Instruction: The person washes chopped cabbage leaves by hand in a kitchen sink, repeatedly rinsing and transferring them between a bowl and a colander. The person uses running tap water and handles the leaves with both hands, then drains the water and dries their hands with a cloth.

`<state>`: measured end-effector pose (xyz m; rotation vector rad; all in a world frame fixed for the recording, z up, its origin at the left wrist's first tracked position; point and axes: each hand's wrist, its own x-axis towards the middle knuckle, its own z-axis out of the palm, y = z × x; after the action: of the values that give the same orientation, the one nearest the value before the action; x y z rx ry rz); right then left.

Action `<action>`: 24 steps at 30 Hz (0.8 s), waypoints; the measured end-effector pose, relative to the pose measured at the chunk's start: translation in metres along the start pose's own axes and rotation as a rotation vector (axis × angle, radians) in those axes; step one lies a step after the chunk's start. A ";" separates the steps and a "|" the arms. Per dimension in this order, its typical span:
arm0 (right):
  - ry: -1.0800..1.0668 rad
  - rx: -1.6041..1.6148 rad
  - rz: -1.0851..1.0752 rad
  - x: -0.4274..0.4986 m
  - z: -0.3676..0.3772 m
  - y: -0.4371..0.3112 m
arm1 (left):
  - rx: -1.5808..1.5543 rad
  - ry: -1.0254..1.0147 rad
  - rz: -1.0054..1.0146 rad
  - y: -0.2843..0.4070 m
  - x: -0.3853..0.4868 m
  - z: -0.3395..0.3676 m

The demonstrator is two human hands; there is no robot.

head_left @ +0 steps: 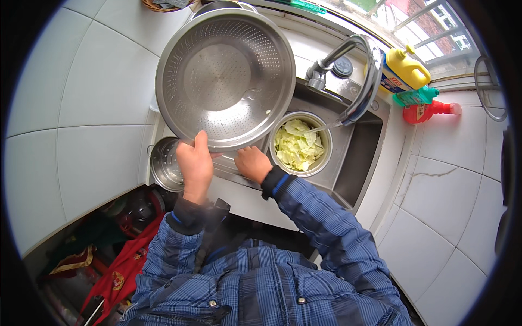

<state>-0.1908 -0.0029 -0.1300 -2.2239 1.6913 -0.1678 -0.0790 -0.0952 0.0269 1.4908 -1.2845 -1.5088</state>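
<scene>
My left hand (195, 165) grips the near rim of a large stainless-steel colander (218, 77), thumb on top. The colander is tilted, its perforated inside facing me, with a small pale scrap near the right rim. Close under that rim is my right hand (253, 164), its fingers curled; whether they touch the rim is unclear. To the right, a round metal pot (328, 150) full of torn cabbage leaves (299, 144) stands in the steel sink (346, 171). A thin stream of water falls into it from the chrome faucet (373, 77).
A smaller perforated steel pan (165, 165) stands left of the sink, partly covered. At the back right are a yellow pump bottle (408, 67), a green bottle (416, 96) and a red bottle (428, 112). A wicker basket (163, 5) is at the far left. White tiles (98, 85) flank the sink.
</scene>
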 end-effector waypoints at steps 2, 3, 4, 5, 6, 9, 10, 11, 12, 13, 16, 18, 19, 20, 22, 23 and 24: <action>-0.298 -0.025 0.086 0.027 0.019 -0.001 | -0.013 0.015 -0.001 0.010 0.002 -0.001; -0.357 0.012 0.123 0.035 0.028 0.001 | -0.034 0.018 -0.006 0.013 0.002 -0.001; -0.440 0.042 0.164 0.041 0.036 0.005 | -0.023 0.024 -0.012 0.016 0.003 -0.002; -0.532 0.070 0.211 0.046 0.044 0.008 | -0.025 0.024 -0.018 0.017 0.003 -0.003; -0.577 0.082 0.184 0.048 0.052 0.012 | -0.047 0.016 -0.024 0.018 0.003 -0.005; -0.520 0.045 0.124 0.045 0.074 0.019 | -0.046 0.013 -0.017 0.019 0.004 -0.009; -0.619 0.042 0.129 0.046 0.080 0.020 | -0.028 0.013 -0.011 0.019 0.004 -0.010; -0.602 0.024 0.132 0.044 0.084 0.021 | -0.023 0.006 -0.008 0.019 0.005 -0.011; -0.562 0.013 0.122 0.044 0.087 0.021 | -0.026 0.001 -0.020 0.019 0.004 -0.012; -0.563 -0.027 0.125 0.044 0.087 0.020 | -0.014 0.003 -0.011 0.018 0.004 -0.012; 0.208 0.044 0.052 0.038 0.067 0.020 | 0.000 -0.003 -0.025 0.015 0.003 -0.011; 0.261 0.160 0.007 0.024 0.041 0.025 | 0.012 -0.024 -0.026 0.011 0.002 -0.011; 0.305 0.198 -0.035 0.016 0.025 0.030 | 0.026 -0.039 -0.022 0.008 0.001 -0.012; 0.146 0.284 0.042 -0.001 0.009 0.038 | 0.040 -0.051 -0.018 0.005 -0.001 -0.012; 0.120 0.488 0.098 -0.044 -0.019 0.057 | 0.026 -0.091 -0.056 -0.002 -0.007 -0.013; 0.149 0.517 0.115 -0.067 -0.029 0.066 | -0.003 -0.121 -0.098 -0.006 -0.011 -0.014; 0.089 0.548 0.350 -0.082 -0.032 0.072 | -0.074 -0.165 -0.135 -0.011 -0.015 -0.015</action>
<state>-0.2898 0.0523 -0.1152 -1.5252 1.7810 -0.5709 -0.0603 -0.0810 0.0235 1.4548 -1.2267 -1.7797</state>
